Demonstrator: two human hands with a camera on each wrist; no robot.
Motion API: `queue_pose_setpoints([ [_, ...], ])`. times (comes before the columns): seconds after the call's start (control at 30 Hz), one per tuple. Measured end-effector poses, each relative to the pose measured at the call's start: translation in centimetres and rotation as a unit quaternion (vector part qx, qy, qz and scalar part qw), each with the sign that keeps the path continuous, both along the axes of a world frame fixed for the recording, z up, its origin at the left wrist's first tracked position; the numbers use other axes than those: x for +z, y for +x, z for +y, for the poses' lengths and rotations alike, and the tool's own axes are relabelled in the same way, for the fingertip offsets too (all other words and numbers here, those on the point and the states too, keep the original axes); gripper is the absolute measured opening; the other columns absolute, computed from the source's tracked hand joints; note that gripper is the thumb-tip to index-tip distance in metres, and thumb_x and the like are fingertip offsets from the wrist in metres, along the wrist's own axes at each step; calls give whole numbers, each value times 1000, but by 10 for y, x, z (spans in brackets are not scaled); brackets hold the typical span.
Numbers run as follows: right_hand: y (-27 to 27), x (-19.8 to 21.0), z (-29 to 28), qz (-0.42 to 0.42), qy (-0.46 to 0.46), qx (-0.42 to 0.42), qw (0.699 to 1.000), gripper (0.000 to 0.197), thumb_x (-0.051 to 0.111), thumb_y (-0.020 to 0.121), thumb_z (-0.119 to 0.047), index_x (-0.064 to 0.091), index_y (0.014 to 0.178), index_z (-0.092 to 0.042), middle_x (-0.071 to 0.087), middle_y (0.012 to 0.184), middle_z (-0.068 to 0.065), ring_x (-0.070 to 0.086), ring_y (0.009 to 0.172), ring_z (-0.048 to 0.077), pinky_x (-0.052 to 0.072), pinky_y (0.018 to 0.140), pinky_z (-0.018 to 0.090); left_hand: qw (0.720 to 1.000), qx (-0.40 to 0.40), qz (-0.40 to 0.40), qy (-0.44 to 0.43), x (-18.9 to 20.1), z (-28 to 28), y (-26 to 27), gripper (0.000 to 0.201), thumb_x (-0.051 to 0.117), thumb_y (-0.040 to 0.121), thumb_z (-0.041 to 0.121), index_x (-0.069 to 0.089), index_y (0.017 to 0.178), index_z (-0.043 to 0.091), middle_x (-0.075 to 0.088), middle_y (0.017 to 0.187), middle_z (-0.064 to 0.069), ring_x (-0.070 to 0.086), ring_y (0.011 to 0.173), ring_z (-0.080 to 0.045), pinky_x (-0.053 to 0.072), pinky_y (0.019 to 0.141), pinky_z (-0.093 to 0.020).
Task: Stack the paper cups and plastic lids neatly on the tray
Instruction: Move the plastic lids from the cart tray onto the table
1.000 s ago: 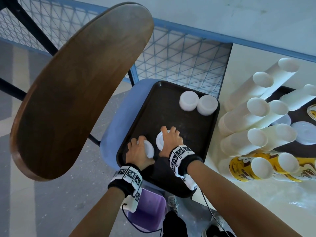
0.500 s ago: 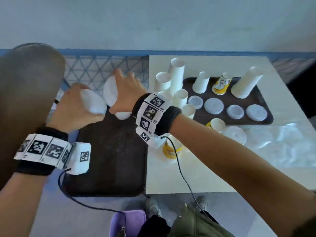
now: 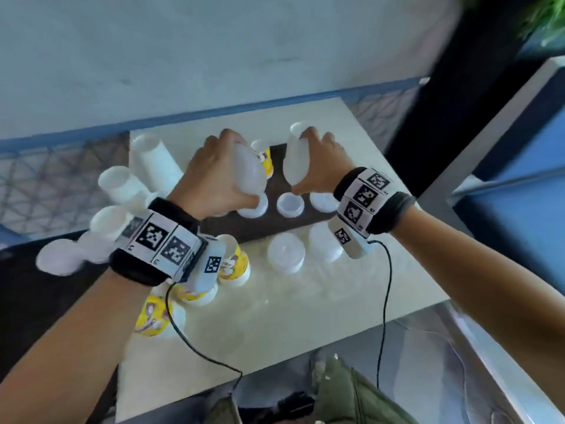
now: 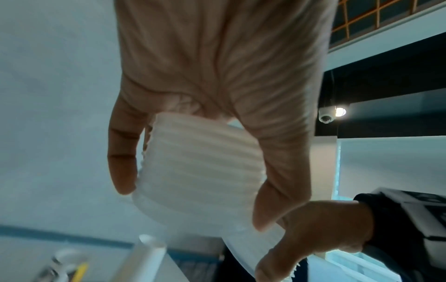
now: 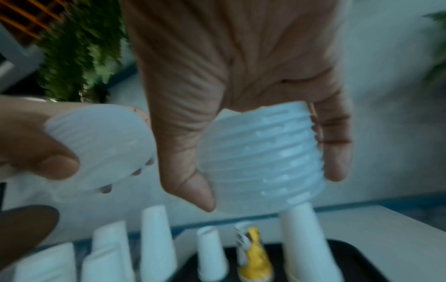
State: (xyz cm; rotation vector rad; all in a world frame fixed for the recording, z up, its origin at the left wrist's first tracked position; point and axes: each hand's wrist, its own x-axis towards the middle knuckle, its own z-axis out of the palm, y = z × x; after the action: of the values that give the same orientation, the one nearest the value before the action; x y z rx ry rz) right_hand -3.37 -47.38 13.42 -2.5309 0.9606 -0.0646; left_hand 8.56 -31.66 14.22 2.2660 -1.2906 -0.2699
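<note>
While above the tray (image 3: 276,223), each hand (image 3: 211,175) (image 3: 321,166) around stacked lids (image 3: 247,174).

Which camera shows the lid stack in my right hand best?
Right wrist: the lid stack fills the frame, ridges visible, right hand gripping it. Head shows it small and blurred; left wrist only its lower edge.

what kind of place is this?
Probably a café or drinks counter, though I can't be sure. Both hands hold lid stacks above a tray on a table; stacked paper cups stand alongside; a ceiling camera watches.
</note>
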Motion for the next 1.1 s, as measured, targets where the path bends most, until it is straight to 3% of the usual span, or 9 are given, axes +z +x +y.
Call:
queue_pose_setpoints([
  [0.13, -64, -42, -72, 53, 18, -50, 997, 90, 83, 57, -27, 31, 129, -14, 40, 122, 16, 46, 112, 37, 45, 89, 43, 999, -31, 23, 23, -39, -82, -63, 78, 81, 55, 30, 39, 119, 13, 48, 113, -9, 50, 100, -25, 37, 76, -29],
  [0.3, -130, -99, -126, 119, 51, -74, 989, 84, 84, 56, -25, 35, 124, -17, 39, 120, 13, 45, 111, 33, 46, 81, 40, 989, -64, 76, 108, -91, -148, -124, 75, 77, 58, 22, 35, 120, 13, 40, 112, -10, 41, 104, -29, 35, 84, -31],
  [0.43, -156, -143, -149, 171, 72, -74, 980, 86, 83, 58, -24, 33, 127, -17, 38, 122, 14, 43, 114, 33, 47, 84, 42, 977, -73, 99, 172, -133, -188, -158, 80, 79, 57, 25, 34, 121, 13, 37, 116, -12, 39, 107, -32, 44, 86, -40],
  [0.6, -163, -178, -168, 195, 87, -76, 974, 85, 83, 58, -24, 34, 127, -17, 37, 124, 12, 42, 116, 31, 47, 84, 41, 969, -75, 66, 224, -173, -226, -177, 84, 80, 58, 25, 31, 125, 12, 37, 119, -14, 37, 111, -32, 47, 84, -44],
  [0.73, -156, -191, -181, 194, 86, -66, 975, 83, 82, 59, -25, 34, 126, -17, 38, 122, 12, 43, 114, 30, 47, 82, 39, 963, -64, 18, 260, -192, -246, -179, 82, 80, 61, 29, 32, 125, 14, 39, 120, -13, 41, 107, -30, 48, 82, -40],
  [0.97, -147, -207, -187, 201, 68, -24, 977, 85, 82, 58, -29, 33, 127, -19, 41, 119, 12, 45, 108, 29, 48, 81, 37, 950, -54, -28, 307, -212, -252, -181, 79, 79, 65, 32, 31, 124, 13, 40, 120, -13, 43, 104, -28, 37, 71, -32],
  [1.1, -147, -212, -188, 210, 63, -16, 976, 87, 82, 58, -29, 33, 128, -19, 40, 120, 11, 45, 108, 29, 48, 82, 36, 946, -51, -26, 320, -219, -252, -181, 81, 78, 65, 33, 30, 126, 13, 40, 120, -13, 44, 105, -29, 41, 80, -35],
])
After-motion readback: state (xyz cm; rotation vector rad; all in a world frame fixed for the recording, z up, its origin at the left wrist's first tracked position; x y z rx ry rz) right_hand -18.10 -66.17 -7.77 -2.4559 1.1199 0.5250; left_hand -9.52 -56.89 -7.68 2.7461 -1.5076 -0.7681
